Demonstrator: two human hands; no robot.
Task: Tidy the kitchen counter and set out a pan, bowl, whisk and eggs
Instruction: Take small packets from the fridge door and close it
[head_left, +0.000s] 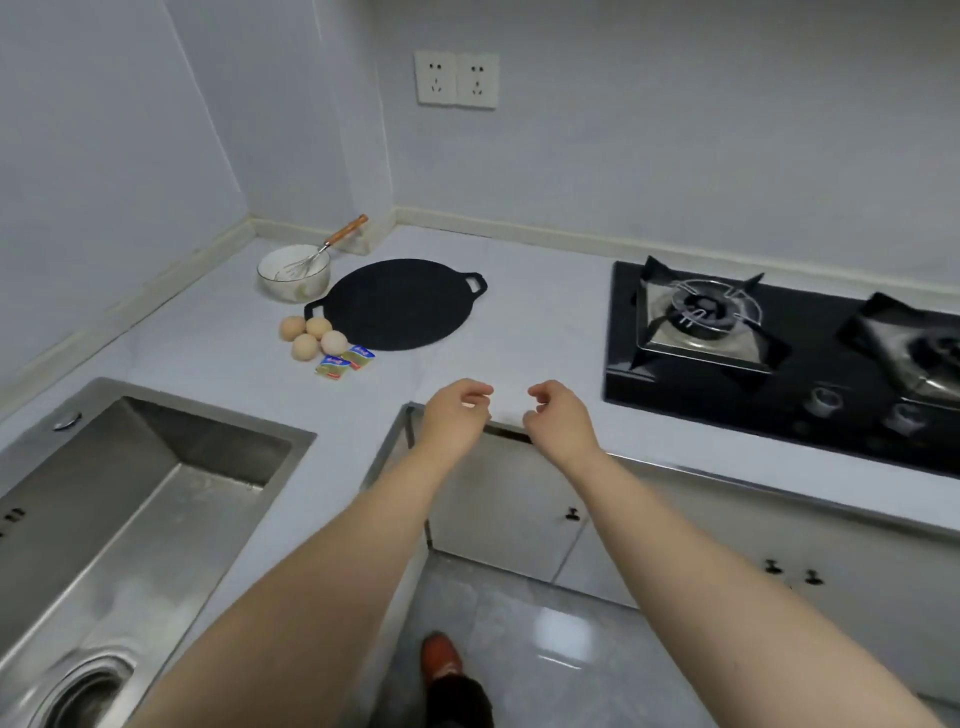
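Observation:
A flat black pan (397, 304) with two loop handles lies on the pale counter (519, 332). Behind its left edge stands a white bowl (294, 273) with a wire whisk (322, 252) leaning in it, wooden handle up to the right. Several brown eggs (310, 336) lie in a cluster in front of the bowl, beside the pan. My left hand (454, 415) and my right hand (558, 418) hover side by side over the counter's front corner, fingers loosely curled, holding nothing.
Two small yellow-and-blue packets (345, 361) lie just in front of the eggs. A steel sink (130, 499) fills the left. A black gas hob (779, 353) with two burners sits at the right. White cabinet doors (519, 519) are below the counter.

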